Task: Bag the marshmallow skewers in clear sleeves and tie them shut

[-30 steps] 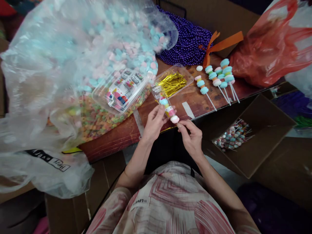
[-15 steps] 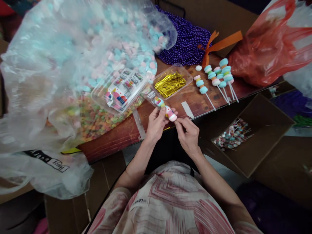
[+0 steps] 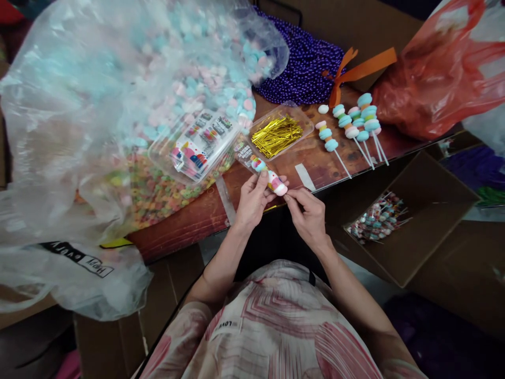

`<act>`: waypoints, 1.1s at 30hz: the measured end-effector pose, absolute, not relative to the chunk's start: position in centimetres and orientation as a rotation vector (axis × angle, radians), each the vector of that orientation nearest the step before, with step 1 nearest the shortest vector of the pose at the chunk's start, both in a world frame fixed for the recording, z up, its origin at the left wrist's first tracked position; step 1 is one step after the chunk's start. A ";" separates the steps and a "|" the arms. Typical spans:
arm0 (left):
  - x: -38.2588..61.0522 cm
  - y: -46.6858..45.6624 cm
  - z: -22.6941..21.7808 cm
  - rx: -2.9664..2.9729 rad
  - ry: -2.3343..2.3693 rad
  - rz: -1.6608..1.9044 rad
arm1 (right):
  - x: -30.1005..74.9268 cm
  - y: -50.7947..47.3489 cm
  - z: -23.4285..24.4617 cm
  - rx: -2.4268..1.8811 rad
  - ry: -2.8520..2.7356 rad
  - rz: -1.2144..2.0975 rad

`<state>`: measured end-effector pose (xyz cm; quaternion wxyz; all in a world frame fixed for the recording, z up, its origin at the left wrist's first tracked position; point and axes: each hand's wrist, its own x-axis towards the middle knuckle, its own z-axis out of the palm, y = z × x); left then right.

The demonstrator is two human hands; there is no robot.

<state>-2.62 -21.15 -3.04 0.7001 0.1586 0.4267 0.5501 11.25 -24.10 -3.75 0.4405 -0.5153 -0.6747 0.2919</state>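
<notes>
A candy skewer (image 3: pixel 277 185) with pink, white and blue pieces sits in a printed clear bag in front of me, at the table's front edge. My left hand (image 3: pixel 253 201) is closed around the bagged candy, thumb on top. Fingers of my right hand (image 3: pixel 308 215) pinch at its lower end, where the stick or bag mouth is hidden. Just beyond my hands stands a clear tray (image 3: pixel 306 126) of gold twist ties (image 3: pixel 276 136). Left of it, another clear tray (image 3: pixel 154 152) holds printed bags (image 3: pixel 201 145).
Several unwrapped candy skewers (image 3: pixel 328 138) and a loose white piece (image 3: pixel 323 109) lie to the right. Large bags of candy (image 3: pixel 189 68) fill the left. Purple beads (image 3: pixel 303 68) and a red bag (image 3: pixel 426 84) are behind. A carton (image 3: pixel 430 210) below right holds wrapped skewers.
My right hand has shifted very slightly to the right, still pinching at the skewer's lower end. The view has moved a little; otherwise things look the same.
</notes>
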 end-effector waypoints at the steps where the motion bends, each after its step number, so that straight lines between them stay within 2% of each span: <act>1: -2.5 -21.2 -3.1 0.349 0.946 1.228 | 11.1 -24.0 -3.9 -1.278 -1.709 0.670; 10: -3.1 -21.0 -3.1 0.348 0.951 1.243 | 11.1 -23.8 -5.5 -1.239 -2.014 0.098; 20: -1.8 -21.3 -2.7 0.296 0.905 1.316 | 9.6 -23.8 -5.5 -1.240 -2.014 -0.131; 22: -1.8 -21.4 -2.8 0.285 0.889 1.325 | 9.3 -23.8 -5.4 -1.247 -2.001 -0.075; 28: -2.4 -21.1 -2.7 0.201 0.862 1.320 | 8.9 -24.1 -5.1 -1.229 -1.730 0.424; 33: -2.1 -21.0 -2.5 0.152 0.852 1.365 | 8.7 -24.4 -5.1 -1.177 -1.619 0.543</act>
